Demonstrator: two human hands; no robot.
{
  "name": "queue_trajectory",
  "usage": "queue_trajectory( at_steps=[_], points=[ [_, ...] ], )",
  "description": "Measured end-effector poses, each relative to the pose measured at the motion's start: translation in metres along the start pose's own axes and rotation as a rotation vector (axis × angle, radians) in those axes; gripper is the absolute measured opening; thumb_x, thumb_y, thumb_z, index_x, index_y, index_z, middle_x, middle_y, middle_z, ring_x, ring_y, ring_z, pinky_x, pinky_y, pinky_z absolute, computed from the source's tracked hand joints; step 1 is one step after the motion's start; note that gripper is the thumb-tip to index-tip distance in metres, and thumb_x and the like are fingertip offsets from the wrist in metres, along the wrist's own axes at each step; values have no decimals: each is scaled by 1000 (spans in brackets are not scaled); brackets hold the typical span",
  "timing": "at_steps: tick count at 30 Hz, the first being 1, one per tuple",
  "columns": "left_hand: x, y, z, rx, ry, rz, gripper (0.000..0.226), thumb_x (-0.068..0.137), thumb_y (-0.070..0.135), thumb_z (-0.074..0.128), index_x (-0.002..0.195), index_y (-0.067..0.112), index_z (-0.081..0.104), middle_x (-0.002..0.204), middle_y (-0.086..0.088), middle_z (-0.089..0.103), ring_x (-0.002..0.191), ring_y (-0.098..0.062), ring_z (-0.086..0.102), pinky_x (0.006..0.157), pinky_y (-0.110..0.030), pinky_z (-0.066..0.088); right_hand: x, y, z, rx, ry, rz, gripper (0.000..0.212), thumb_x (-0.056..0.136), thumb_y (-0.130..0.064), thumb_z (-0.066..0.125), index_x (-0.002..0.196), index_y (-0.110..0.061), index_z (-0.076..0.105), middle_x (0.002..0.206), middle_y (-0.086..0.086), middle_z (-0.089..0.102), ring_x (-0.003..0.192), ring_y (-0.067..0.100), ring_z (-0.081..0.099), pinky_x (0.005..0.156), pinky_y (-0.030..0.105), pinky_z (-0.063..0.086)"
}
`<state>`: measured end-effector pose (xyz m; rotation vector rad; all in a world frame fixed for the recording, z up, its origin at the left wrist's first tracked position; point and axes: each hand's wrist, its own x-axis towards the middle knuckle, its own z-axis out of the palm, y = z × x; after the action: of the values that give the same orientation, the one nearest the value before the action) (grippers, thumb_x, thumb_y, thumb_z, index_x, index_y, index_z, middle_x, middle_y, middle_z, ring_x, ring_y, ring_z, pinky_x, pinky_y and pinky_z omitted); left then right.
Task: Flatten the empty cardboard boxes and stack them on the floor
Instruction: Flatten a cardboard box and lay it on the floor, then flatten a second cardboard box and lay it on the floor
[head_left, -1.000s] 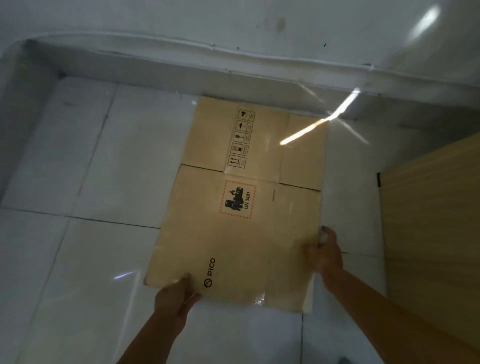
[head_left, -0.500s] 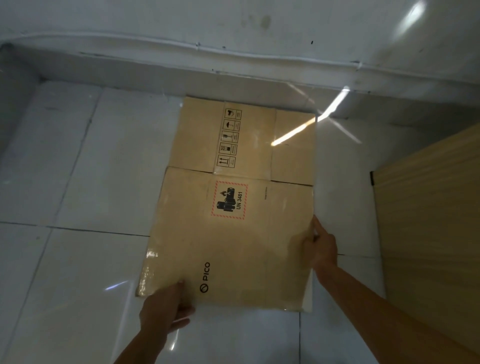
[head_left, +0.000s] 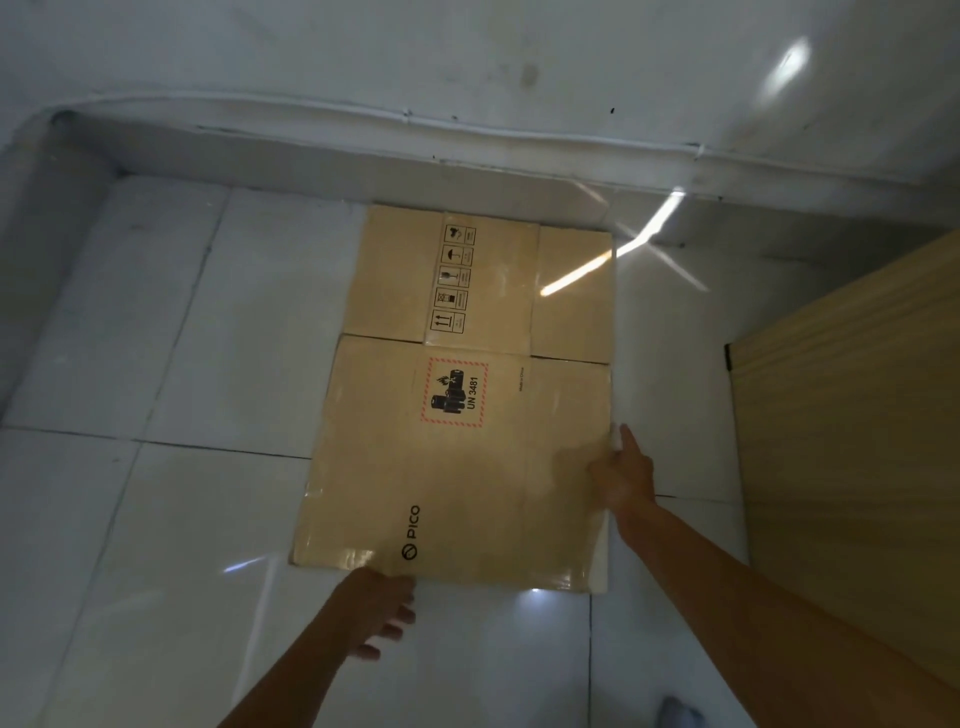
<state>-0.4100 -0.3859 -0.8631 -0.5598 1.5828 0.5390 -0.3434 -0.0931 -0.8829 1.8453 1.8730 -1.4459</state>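
Flattened cardboard box (head_left: 467, 415) lies flat on the white tiled floor (head_left: 171, 338), far edge near the wall base (head_left: 311, 156). Print faces up: PICO logo, UN 3481 battery label, handling symbols on the far flaps. Left hand (head_left: 376, 610) at the near edge, fingers spread, palm down on the floor, touching the cardboard edge. Right hand (head_left: 623, 475) on the right edge, fingers on the top face. Wood-grain panel (head_left: 852, 441) at right, apart from the box.
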Motion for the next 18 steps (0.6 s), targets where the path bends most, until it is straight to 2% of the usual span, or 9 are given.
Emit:
queue_trajectory(
  at_steps=[3,6,7,8,9,10,11,15,18],
  points=[
    [-36,9,3,87,24,64,17,91,27,60,91,11,66,87,-4,72,69,-18,62,65,-25,41,-35,-26,-11,134,4,19,74,93,-7,56,156,-27,25,157,11,33,135,31,45,98,35,43],
    [-88,18,-1,131,100,208,15,91,21,59,90,8,66,81,-5,70,56,-13,59,43,-15,41,-79,-64,-29,252,-8,-11,70,93,-12,59,155,-27,29,157,4,37,138,24,43,105,34,37],
    [-109,21,-5,144,136,267,17,92,21,58,93,7,66,82,-6,70,58,-14,62,42,-14,43,-95,-78,-36,280,-18,-20,69,93,-14,59,155,-27,31,156,1,38,138,23,42,106,34,36],
    [-131,24,-9,163,169,326,20,94,22,56,97,6,67,87,-8,70,70,-19,68,51,-16,50,-112,-91,-45,307,-29,-26,67,94,-15,58,154,-27,32,156,-1,39,138,22,42,106,33,36],
    [-156,27,-13,202,200,378,21,96,24,53,98,7,66,95,-11,70,87,-26,69,67,-23,55,-132,-104,-55,329,-35,-26,65,94,-16,58,154,-27,33,156,-2,39,138,21,41,104,32,35],
    [-183,30,-18,249,234,426,22,97,26,49,97,9,64,102,-14,69,100,-30,67,82,-29,54,-151,-116,-65,346,-39,-28,63,95,-16,57,153,-26,34,156,-1,39,139,21,40,102,30,33],
    [-211,31,-22,288,269,464,24,98,29,47,96,10,62,107,-15,68,107,-31,64,88,-32,49,-172,-126,-76,355,-48,-32,62,95,-17,56,153,-24,35,157,-1,38,139,21,40,101,29,32],
    [-330,24,-38,339,291,527,44,98,44,42,120,11,62,124,-10,64,114,-26,58,90,-30,41,-273,-168,-129,400,-38,-31,60,96,-22,55,153,-23,36,157,-1,37,141,21,38,98,26,29],
    [-417,19,-47,363,260,565,49,98,49,40,124,13,60,127,-10,62,116,-26,56,92,-31,41,-344,-190,-173,432,-26,-52,59,97,-24,54,153,-22,37,158,-1,36,142,19,36,99,25,27]
  ],
)
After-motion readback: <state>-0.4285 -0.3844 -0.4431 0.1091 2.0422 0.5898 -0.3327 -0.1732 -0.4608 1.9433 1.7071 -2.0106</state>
